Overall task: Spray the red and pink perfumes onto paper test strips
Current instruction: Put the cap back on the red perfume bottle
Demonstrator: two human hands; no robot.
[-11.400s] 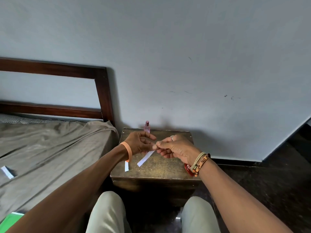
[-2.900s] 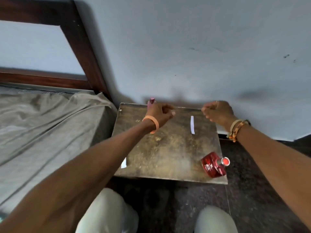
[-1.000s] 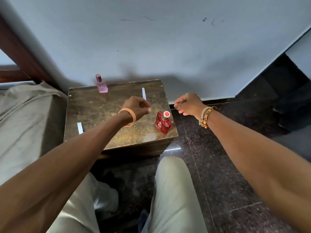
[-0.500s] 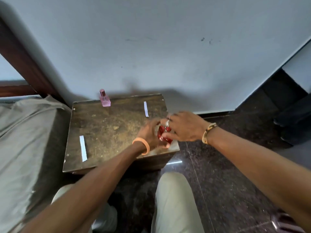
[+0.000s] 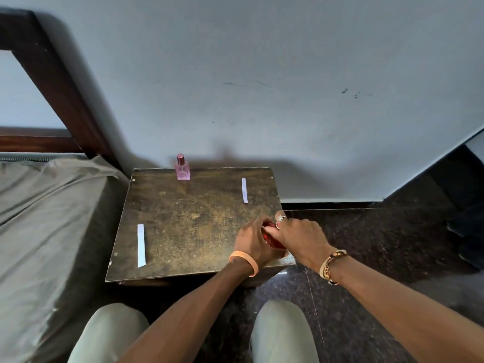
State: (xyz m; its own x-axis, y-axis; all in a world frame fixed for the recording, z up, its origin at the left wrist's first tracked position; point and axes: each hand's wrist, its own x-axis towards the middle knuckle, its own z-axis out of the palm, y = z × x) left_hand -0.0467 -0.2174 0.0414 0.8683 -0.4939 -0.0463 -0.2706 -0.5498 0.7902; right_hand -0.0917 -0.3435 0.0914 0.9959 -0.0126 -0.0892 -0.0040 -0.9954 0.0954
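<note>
A grey-sheeted bed (image 5: 52, 218) borders the left side of the worn brown square wooden table (image 5: 196, 218). On the table, a white paper test strip (image 5: 141, 245) lies flat near the left edge, a small pink glass perfume bottle (image 5: 182, 167) stands upright at the far edge, and a second white paper strip (image 5: 245, 190) lies flat near the far right corner. At the near right corner, the left hand (image 5: 252, 242) and the right hand (image 5: 301, 238) both curl their fingers round the red glass perfume bottle (image 5: 272, 235), which is mostly hidden between them.

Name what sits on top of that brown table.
A pink glass perfume bottle, two white paper strips, and a red perfume bottle, mostly hidden by left hand and right hand holding it.
</note>
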